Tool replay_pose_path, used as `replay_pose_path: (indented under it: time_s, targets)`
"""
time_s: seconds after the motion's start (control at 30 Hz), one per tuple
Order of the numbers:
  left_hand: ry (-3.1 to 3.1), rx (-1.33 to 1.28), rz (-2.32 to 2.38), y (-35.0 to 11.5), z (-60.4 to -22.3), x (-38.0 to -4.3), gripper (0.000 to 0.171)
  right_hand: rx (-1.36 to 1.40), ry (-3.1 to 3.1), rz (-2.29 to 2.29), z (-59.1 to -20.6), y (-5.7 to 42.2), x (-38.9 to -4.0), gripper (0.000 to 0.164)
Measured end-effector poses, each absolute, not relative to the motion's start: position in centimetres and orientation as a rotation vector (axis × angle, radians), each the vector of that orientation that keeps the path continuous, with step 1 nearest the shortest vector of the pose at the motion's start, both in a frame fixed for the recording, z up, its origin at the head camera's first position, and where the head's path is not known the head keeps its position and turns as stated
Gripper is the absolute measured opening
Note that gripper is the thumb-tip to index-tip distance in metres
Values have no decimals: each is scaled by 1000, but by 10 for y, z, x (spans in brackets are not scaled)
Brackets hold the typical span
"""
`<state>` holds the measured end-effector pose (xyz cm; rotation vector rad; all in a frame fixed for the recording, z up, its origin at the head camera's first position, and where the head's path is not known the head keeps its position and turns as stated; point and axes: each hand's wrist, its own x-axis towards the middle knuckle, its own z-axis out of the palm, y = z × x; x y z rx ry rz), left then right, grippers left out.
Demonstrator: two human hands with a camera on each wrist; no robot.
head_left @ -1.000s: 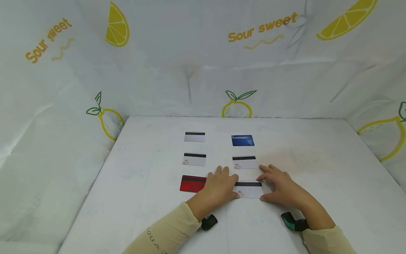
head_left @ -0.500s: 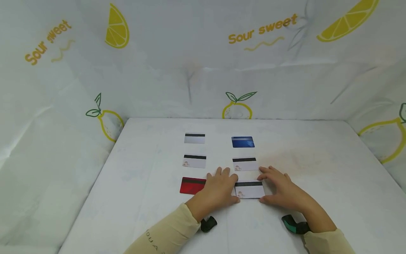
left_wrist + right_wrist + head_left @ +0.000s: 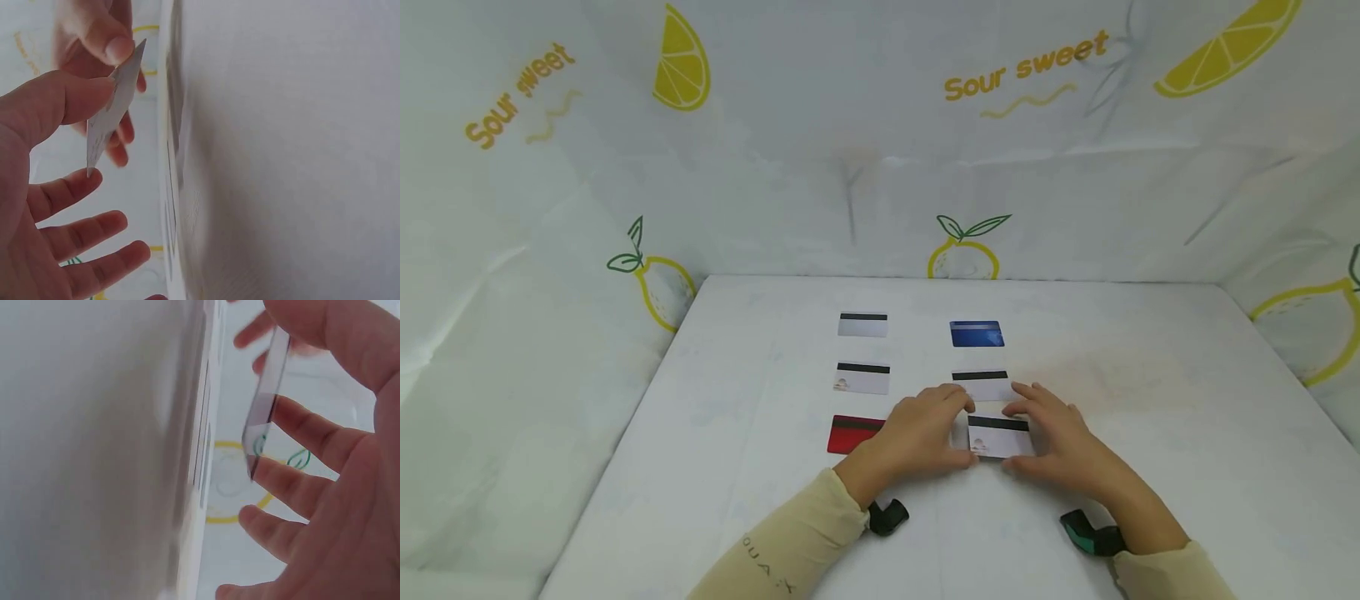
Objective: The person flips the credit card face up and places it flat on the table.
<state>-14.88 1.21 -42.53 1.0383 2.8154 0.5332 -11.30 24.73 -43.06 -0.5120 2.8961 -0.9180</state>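
Observation:
A white bank card (image 3: 998, 438) with a dark magnetic stripe is held above the table, between both hands. My left hand (image 3: 921, 433) pinches its left end with thumb and index finger; the other fingers are spread in the left wrist view. From the right, my right hand (image 3: 1063, 437) grips the opposite end between thumb and fingers. The card (image 3: 115, 106) appears tilted and clear of the surface in the left wrist view. In the right wrist view, the card (image 3: 262, 403) shows nearly edge-on. Left of my left hand lies a red card (image 3: 853, 435), partly covered by it.
Beyond the hands, a white striped card (image 3: 983, 385) and a blue card (image 3: 977, 335) lie flat on the white table (image 3: 1150, 483). Two more white striped cards (image 3: 861, 379) form the left column with the red one. A lemon-print sheet (image 3: 775, 167) hangs behind.
The white card lay on the table between my hands; now it is lifted off, slightly to the right. My left hand has shifted right and its fingers have bent around the card's end.

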Motion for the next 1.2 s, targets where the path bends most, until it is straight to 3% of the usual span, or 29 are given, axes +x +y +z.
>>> replay_pose_path:
  time_s: [0.23,0.63,0.83,1.07,1.2]
  targets:
    - [2896,1127,461,18,-421,-142,51,-717,3045,-847,-432,228,-107,56]
    - [2921,1120,431,19,-421,-138,54,-764,3121,-785,-429,221,-104,55]
    - [2813,1089,625,17,-423,-142,56,-723,3033,-954,-429,223,-105,56]
    - [2610,1003,831,16,-422,-145,61,-666,2829,-1346,-426,229,-105,74]
    - [2576,990,841,18,-423,-144,63,-706,2684,-1522,-425,230,-105,68]
